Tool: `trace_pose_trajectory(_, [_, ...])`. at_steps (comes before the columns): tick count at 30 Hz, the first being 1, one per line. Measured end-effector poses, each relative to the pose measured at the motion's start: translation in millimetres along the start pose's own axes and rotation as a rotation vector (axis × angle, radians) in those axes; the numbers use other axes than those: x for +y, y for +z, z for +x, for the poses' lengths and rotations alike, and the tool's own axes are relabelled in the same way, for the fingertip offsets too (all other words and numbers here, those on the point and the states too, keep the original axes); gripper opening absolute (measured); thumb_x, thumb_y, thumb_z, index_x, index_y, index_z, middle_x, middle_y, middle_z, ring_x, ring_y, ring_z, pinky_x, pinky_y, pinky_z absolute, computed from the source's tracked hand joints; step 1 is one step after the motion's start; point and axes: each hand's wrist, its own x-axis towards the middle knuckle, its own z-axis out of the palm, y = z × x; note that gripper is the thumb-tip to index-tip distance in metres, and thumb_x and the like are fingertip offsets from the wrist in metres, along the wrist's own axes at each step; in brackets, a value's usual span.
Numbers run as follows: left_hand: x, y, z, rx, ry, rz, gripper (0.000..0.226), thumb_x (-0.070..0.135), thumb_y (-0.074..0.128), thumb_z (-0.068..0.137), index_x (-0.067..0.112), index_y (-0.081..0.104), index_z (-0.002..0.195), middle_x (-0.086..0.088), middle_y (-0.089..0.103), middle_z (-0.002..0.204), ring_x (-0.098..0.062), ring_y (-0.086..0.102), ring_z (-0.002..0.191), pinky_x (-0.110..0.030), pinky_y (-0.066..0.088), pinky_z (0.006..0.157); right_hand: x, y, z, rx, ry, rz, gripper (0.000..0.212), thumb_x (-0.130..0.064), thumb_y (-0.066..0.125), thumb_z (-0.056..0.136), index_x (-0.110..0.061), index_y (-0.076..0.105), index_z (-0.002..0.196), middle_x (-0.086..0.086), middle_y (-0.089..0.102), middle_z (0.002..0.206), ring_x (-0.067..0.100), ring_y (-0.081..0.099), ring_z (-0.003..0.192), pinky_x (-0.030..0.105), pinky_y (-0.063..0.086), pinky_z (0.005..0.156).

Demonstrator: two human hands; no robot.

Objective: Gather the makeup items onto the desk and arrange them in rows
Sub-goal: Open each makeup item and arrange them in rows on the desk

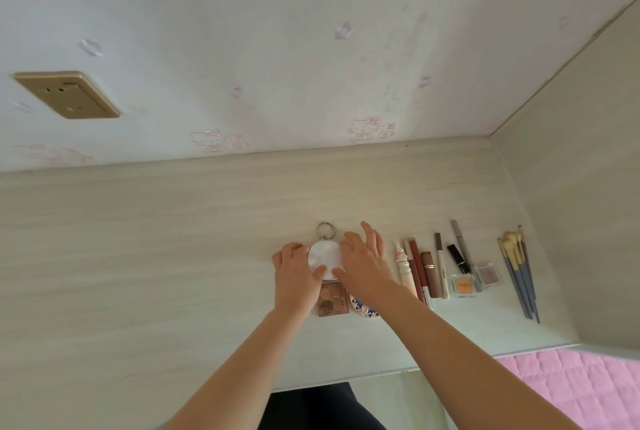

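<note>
By the left hand (294, 272), fingers curled, a round white compact (323, 256) is gripped on the tabletop (138, 274); its right edge is touched by the right hand (367, 263), fingers spread. Lipsticks (417, 270) and brushes (517, 274) are lined up further right.

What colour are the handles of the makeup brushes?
Blue-grey handles, seen in the head view.
</note>
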Motion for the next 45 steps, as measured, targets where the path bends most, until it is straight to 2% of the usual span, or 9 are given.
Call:
trace_pose_trajectory(5, [0.5, 1.5, -8.8, 0.06, -0.105, -0.279, 0.037, 0.017, 0.059, 0.083, 0.018, 0.058, 0.12, 0.003, 0.061, 0.111, -0.022, 0.049, 0.11, -0.01, 0.021, 0.082, -1.7, 2.3, -0.4, 0.044, -0.001, 0.039, 0.041, -0.033, 0.048, 0.096, -0.006, 0.046, 0.127, 0.007, 0.035, 0.146, 0.033, 0.0, 0.145, 0.04, 0.005, 0.116])
trace_pose_trajectory(8, [6.8, -4.2, -18.7, 0.123, -0.171, -0.485, 0.035, 0.012, 0.058, 0.086, 0.016, 0.058, 0.121, 0.001, 0.062, 0.109, -0.019, 0.057, 0.101, -0.025, 0.044, 0.086, -6.6, 4.0, -2.4, 0.061, -0.016, 0.04, 0.036, -0.03, 0.059, 0.091, -0.004, 0.056, 0.115, 0.009, 0.053, 0.128, 0.037, 0.016, 0.143, 0.044, 0.018, 0.114])
trace_pose_trajectory(13, [8.7, -8.8, -23.5, 0.161, -0.238, -0.655, 0.031, 0.012, 0.06, 0.086, 0.017, 0.06, 0.116, 0.002, 0.063, 0.108, -0.014, 0.061, 0.096, -0.022, 0.048, 0.08, -12.2, 7.4, -2.0, 0.183, -0.013, 0.009, 0.043, -0.017, 0.097, 0.033, -0.012, 0.063, 0.059, -0.002, 0.056, 0.064, 0.039, 0.065, 0.098, 0.044, 0.057, 0.075])
trace_pose_trajectory(16, [7.1, -15.4, -26.4, 0.191, -0.236, -0.739, 0.03, 0.01, 0.062, 0.084, 0.018, 0.061, 0.114, 0.003, 0.064, 0.108, -0.013, 0.062, 0.096, -0.017, 0.047, 0.078, -16.0, 4.2, -3.6, 0.208, -0.057, 0.052, 0.034, -0.012, 0.093, 0.05, -0.01, 0.065, 0.069, -0.001, 0.06, 0.072, 0.038, 0.062, 0.107, 0.042, 0.056, 0.079])
trace_pose_trajectory(20, [2.9, -33.4, -30.2, 0.207, -0.233, -0.871, 0.031, 0.011, 0.065, 0.083, 0.021, 0.063, 0.113, 0.006, 0.066, 0.111, -0.014, 0.064, 0.096, -0.029, 0.053, 0.083, -24.5, -9.0, -6.1, 0.149, -0.021, 0.355, 0.023, -0.02, 0.044, 0.099, -0.002, 0.05, 0.113, 0.01, 0.053, 0.122, 0.022, 0.022, 0.141, 0.028, 0.036, 0.102])
trace_pose_trajectory(29, [-32.9, -102.9, -49.4, 0.105, -0.253, -1.074, 0.033, 0.005, 0.07, 0.08, 0.023, 0.068, 0.107, 0.006, 0.069, 0.106, -0.02, 0.068, 0.09, -0.038, 0.058, 0.082, -74.2, -35.3, -13.6, 0.189, -0.075, 0.747, 0.037, -0.015, 0.049, 0.094, -0.027, 0.051, 0.129, 0.001, 0.054, 0.104, 0.015, 0.056, 0.091, 0.021, 0.045, 0.081])
trace_pose_trajectory(32, [-59.5, -128.6, -55.8, 0.039, -0.237, -1.12, 0.035, 0.011, 0.073, 0.074, 0.023, 0.07, 0.107, 0.006, 0.07, 0.105, -0.019, 0.069, 0.092, -0.041, 0.057, 0.083, -104.4, -40.0, -12.5, 0.162, -0.023, 0.854, 0.035, -0.014, 0.05, 0.094, -0.03, 0.056, 0.124, 0.0, 0.056, 0.104, 0.009, 0.058, 0.083, 0.006, 0.042, 0.07])
trace_pose_trajectory(37, [-114.5, -166.1, -63.0, -0.143, -0.18, -1.103, 0.047, 0.021, 0.075, 0.073, 0.022, 0.065, 0.119, 0.002, 0.072, 0.108, -0.016, 0.068, 0.098, -0.039, 0.053, 0.091, -159.5, -39.2, -11.2, 0.065, 0.126, 1.037, 0.033, -0.019, 0.049, 0.093, -0.028, 0.058, 0.124, -0.004, 0.057, 0.117, 0.014, 0.066, 0.086, 0.033, 0.056, 0.081])
trace_pose_trajectory(45, [-185.3, -199.2, -66.9, -0.287, 0.022, -0.808, 0.075, 0.021, 0.089, 0.059, 0.037, 0.054, 0.124, 0.019, 0.059, 0.123, -0.017, 0.063, 0.094, -0.027, 0.054, 0.083, -222.0, -29.7, -9.6, 0.014, 0.231, 1.291, 0.035, -0.013, 0.049, 0.094, -0.021, 0.057, 0.127, 0.0, 0.059, 0.117, 0.017, 0.067, 0.091, 0.029, 0.059, 0.076])
